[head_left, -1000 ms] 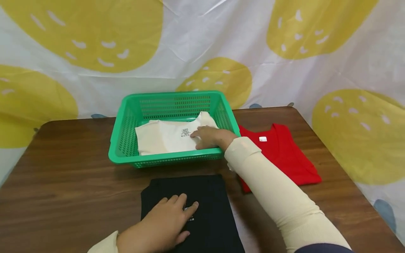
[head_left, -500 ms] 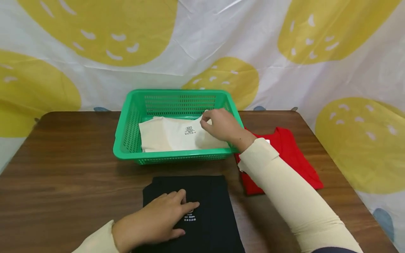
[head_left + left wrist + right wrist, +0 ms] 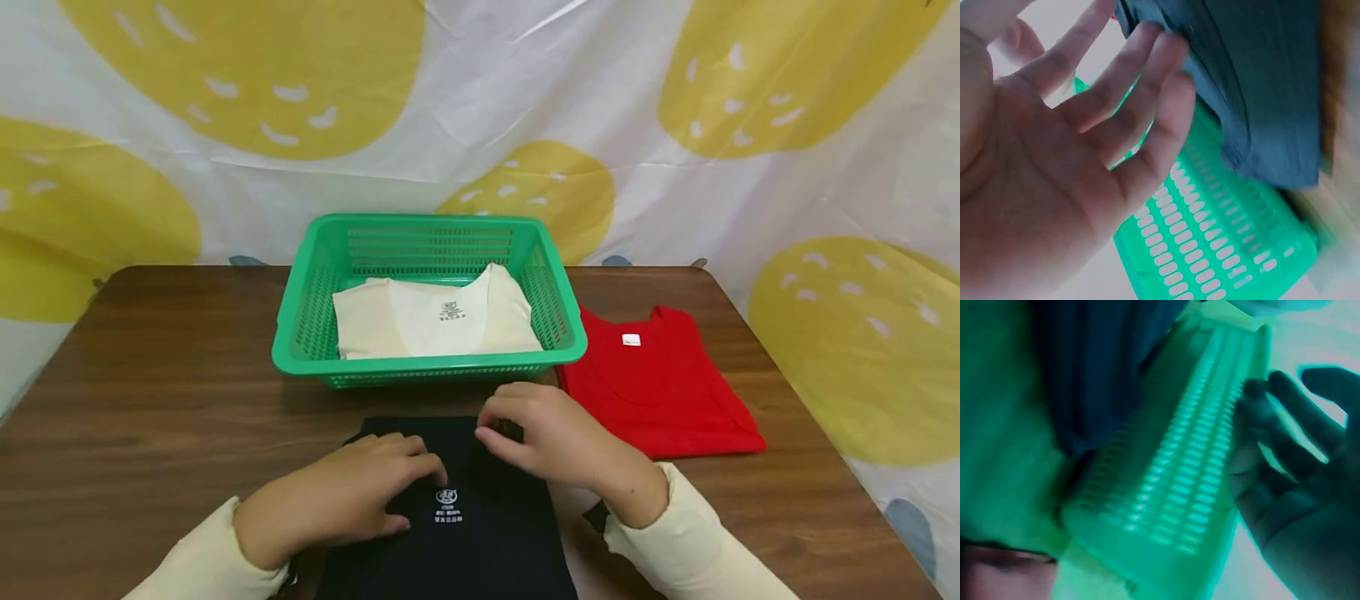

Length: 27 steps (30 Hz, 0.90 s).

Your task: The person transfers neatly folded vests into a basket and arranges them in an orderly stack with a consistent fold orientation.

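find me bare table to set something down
Free: table left of the basket and left hand, plus the strip between the red shirt and the table's right edge. Crowded: the middle, with right hand also at the black cloth.

Table (image 3: 180, 400): brown wood-grain top, rounded far corners at 11 and 1 o'clock, near edge out of frame in the head view. Directly on it, clock centred on the top: green basket (image 3: 427, 366) upright at 12, long side facing 6; red garment (image 3: 660, 404) folded flat at 2–3, just beside the basket's near right corner. Black garment (image 3: 483, 550), also folded flat, at 6, bare wood between it and the basket.
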Motion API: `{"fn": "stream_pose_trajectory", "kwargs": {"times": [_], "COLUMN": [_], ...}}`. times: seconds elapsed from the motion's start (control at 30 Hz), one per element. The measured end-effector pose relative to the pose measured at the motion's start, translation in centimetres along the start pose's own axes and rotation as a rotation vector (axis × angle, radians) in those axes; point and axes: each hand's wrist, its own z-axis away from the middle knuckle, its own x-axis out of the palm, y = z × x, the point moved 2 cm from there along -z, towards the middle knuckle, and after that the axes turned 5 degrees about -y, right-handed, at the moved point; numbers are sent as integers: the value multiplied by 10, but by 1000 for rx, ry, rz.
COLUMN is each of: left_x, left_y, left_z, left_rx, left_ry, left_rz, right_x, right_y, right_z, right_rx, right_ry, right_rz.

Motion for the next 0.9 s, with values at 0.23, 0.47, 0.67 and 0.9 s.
{"fn": "stream_pose_trajectory", "kwargs": {"times": [0.23,0.47,0.67,0.9], "left_x": [-4,-5,-4,-8], "left_y": [-18,-26,-33,-41], "left_z": [5,5,2,1], "left_rx": [-29,-89,-123,-134], "left_ry": [109,91,82,121], "left_rz": [-50,-18,52,-26], "right_x": [24,30,29,30], "right_y": [16,26,30,30], "right_z": [10,16,16,11], "right_rx": [138,260,289,308], "right_ry": [-265,-315,-287,-308], "right_rz": [52,18,123,101]}}
